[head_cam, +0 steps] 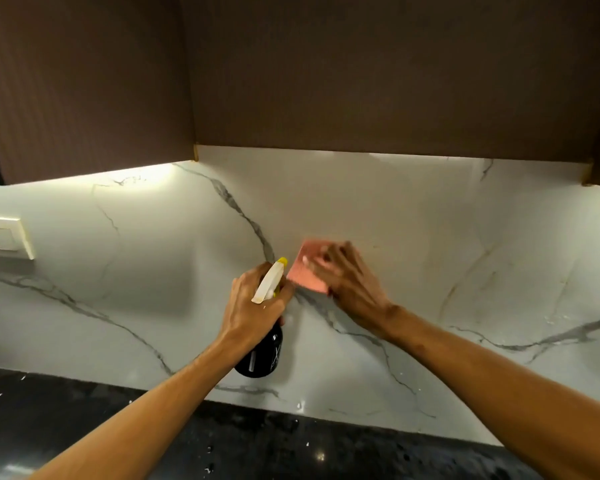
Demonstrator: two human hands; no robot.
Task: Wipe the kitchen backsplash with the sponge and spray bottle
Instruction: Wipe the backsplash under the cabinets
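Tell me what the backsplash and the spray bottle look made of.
The backsplash: polished white marble or marble-look slab, going by grey veins and sheen. The spray bottle: glossy dark body, plastic or glass, unclear; white plastic-looking trigger head.

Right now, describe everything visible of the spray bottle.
The spray bottle has a glossy black round body with pale markings too small to read, a white plastic trigger head and a yellow nozzle tip. The left hand grips its neck, holding it in the air, tilted, nozzle aimed up at the marble backsplash. Its nozzle sits close beside the pink sponge; whether they touch is unclear.
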